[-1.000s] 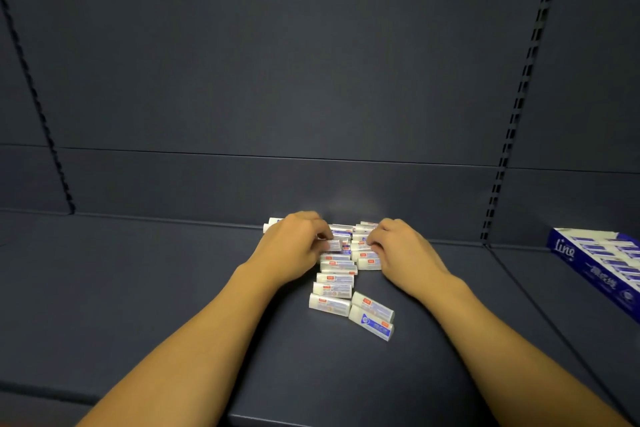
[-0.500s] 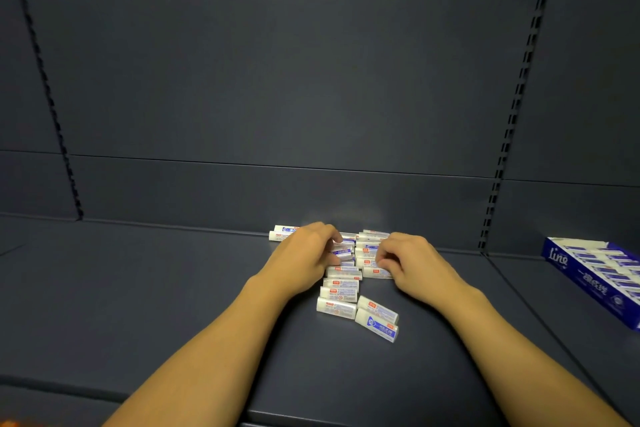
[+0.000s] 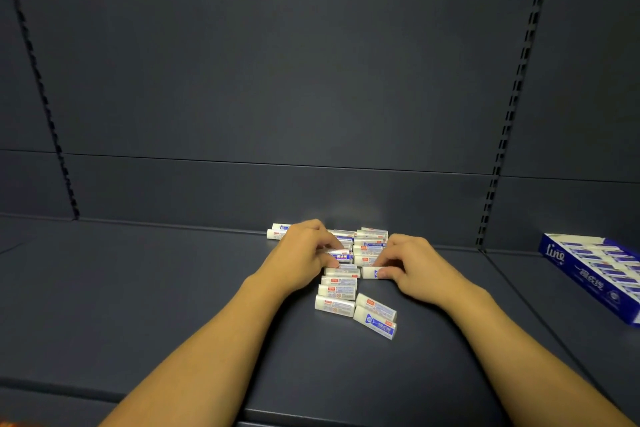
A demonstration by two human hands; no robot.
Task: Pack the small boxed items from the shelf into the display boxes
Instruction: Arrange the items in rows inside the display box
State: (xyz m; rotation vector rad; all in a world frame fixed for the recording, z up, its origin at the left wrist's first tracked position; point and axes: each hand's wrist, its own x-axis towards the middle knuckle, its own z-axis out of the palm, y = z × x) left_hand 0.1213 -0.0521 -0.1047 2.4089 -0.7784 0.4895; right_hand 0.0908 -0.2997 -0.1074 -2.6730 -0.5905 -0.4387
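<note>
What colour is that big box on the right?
Blue with white lettering; the display box shows in the head view.

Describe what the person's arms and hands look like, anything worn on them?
Both forearms are bare up to the bottom edge of the picture: no sleeves show. The left hand and right hand wear no gloves, and no watch, ring or wristband shows on what can be seen of the wrists and fingers. No markings show.

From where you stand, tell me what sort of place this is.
Probably a shop aisle: dark grey metal shelf with slotted uprights, loose small white boxed items, and a blue cardboard display box.
</note>
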